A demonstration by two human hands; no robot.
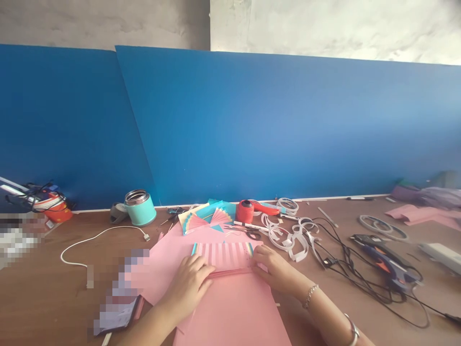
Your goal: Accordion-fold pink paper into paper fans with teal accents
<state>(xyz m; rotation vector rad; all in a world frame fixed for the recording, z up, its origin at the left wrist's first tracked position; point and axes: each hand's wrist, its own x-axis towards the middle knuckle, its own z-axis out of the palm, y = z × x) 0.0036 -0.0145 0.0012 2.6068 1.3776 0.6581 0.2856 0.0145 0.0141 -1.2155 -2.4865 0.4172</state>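
Note:
A pleated strip of pink paper (224,257) with blue and yellow edges lies across a larger pink sheet (234,312). My left hand (192,278) grips its left end, the fingers curled over the folds with the thumb at the near edge. At the right end my right hand (272,266) pinches the same strip, its fingertips partly hidden behind the paper. Just beyond sits a fan-folded paper bow (207,222) in pink, yellow and blue, resting on coloured sheets.
A red tool (245,211), scissors (253,234) and curled white strips (284,238) lie beyond my right hand. Further right is a glue gun (389,264) with black cables. A turquoise flask (140,207), white cable (108,231) and phone (120,312) are at left. A blue panel (270,125) stands behind.

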